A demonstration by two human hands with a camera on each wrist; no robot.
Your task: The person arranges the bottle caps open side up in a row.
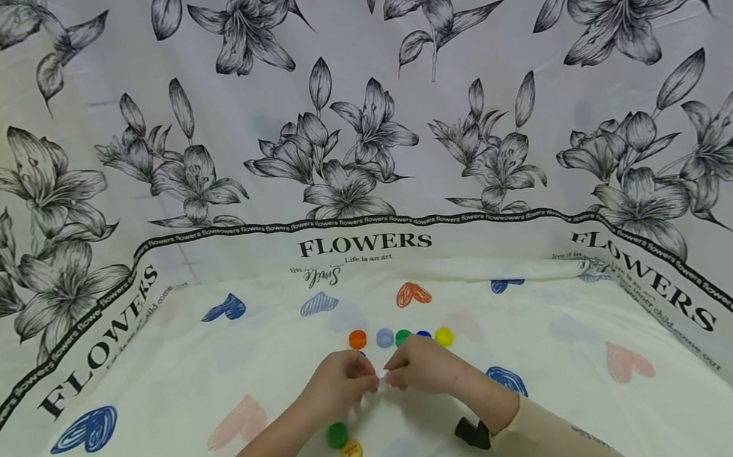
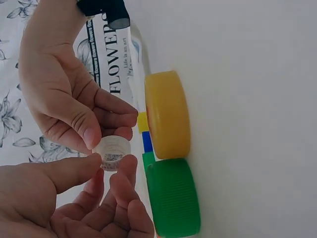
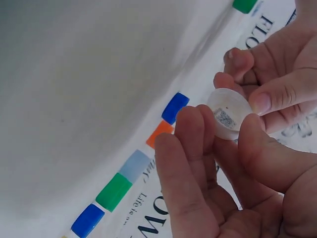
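A clear, whitish bottle cap with a printed code inside is held between both hands. My left hand pinches one side of it with thumb and fingers; in the left wrist view this hand is the lower one. From the other side my right hand grips the cap with thumb and fingertips. In the head view the fingers mostly hide the cap. Just beyond the hands stands a row of caps: orange, light blue, green, blue and yellow.
A green cap and a yellow cap lie side by side near my left forearm. Another blue cap sits close to the orange one. A heart-printed white cloth covers the table, with a flower-printed curtain behind.
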